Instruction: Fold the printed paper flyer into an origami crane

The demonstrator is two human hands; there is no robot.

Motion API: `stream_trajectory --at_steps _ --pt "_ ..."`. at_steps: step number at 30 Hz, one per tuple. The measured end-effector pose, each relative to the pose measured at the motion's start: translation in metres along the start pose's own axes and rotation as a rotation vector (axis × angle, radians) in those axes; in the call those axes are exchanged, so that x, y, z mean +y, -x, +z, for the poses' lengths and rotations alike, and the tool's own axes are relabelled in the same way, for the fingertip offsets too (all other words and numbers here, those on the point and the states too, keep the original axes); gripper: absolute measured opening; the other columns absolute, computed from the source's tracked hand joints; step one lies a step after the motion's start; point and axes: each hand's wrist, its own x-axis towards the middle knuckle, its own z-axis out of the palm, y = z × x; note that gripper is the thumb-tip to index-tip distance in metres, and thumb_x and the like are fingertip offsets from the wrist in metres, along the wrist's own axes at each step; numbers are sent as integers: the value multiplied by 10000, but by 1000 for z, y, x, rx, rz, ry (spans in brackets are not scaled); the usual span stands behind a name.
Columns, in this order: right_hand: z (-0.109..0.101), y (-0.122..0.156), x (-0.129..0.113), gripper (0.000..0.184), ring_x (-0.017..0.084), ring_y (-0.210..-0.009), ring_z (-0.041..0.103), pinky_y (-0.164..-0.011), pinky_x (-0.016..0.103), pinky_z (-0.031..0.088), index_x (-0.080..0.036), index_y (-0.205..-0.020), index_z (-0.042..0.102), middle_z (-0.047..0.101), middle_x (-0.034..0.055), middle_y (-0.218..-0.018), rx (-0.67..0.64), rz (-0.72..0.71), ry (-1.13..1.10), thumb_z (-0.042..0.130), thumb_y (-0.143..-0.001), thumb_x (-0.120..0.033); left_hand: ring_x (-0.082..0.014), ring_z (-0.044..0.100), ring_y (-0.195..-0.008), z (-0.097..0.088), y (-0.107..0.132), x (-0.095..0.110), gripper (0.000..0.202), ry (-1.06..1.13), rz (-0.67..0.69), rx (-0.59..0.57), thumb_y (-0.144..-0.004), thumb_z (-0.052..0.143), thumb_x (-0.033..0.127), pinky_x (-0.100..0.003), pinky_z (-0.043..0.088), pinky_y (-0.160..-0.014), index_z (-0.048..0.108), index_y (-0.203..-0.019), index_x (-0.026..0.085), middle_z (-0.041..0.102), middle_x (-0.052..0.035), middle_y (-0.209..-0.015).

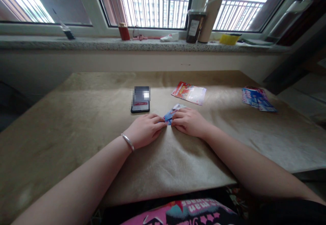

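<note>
Small blue paper (168, 117) on cloth-covered table (76, 123), between both hands, near table's front edge. Left hand (146, 130), bracelet (128, 142) at wrist: fingers close together, tips at paper's left end. Right hand (189, 121): fingers curled over right part. Pinching or pressing: cannot tell. Beyond: phone (140, 107), red leaflets (188, 92); far right, blue leaflets (256, 98), fanned.

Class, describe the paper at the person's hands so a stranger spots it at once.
On the tan table below the windowsill, find the phone. Slightly nearer the viewer and to its right, the left hand and right hand touch a blue paper. Unlike the blue leaflets farther right, it is partly covered by hands.
</note>
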Motion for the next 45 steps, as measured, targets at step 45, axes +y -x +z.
stream_trajectory --at_steps 45 --pt "-6 1 6 188 161 -792 588 -721 277 413 -248 -846 706 695 7 -888 -51 -3 -8 529 -826 -190 -221 553 -1124 2 0 5 278 9 -13 -40 -897 455 222 -368 483 -963 583 -1135 158 612 -68 -1207"
